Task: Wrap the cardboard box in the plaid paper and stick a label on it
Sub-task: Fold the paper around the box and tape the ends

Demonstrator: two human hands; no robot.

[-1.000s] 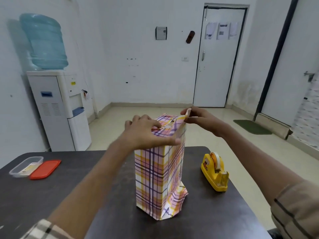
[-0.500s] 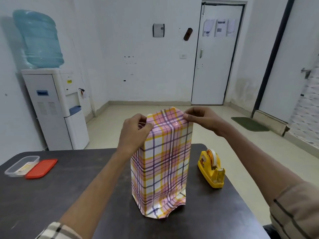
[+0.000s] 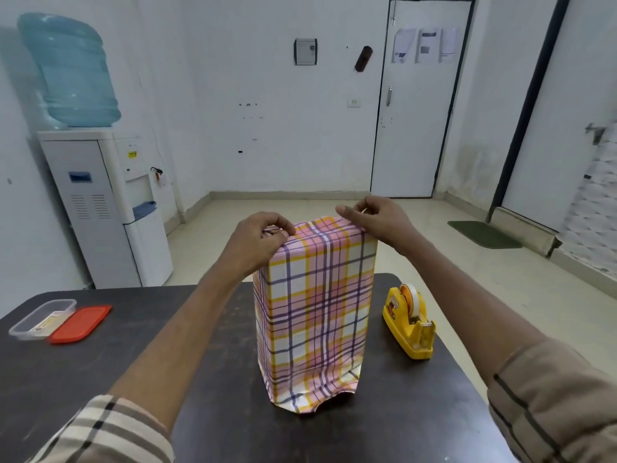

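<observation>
Already the plaid paper [image 3: 314, 312] covers the sides of the box, itself hidden beneath, standing upright mid-surface [image 3: 133, 345], with the bottom edge loose and crumpled. Closing the ends, taping and labelling look not yet done. Left grip [image 3: 257, 242] and right grip [image 3: 377, 218] each pinch the paper at a top corner, fingers curled; the tape dispenser [image 3: 409, 322] stands near

Both bare forearms stretch from the near side toward the far side, converging slightly, the left hand [image 3: 263, 240] with curled fingers pinching the plaid paper [image 3: 314, 312] at its top left corner, the right hand [image 3: 377, 220] pinching its top right corner.
</observation>
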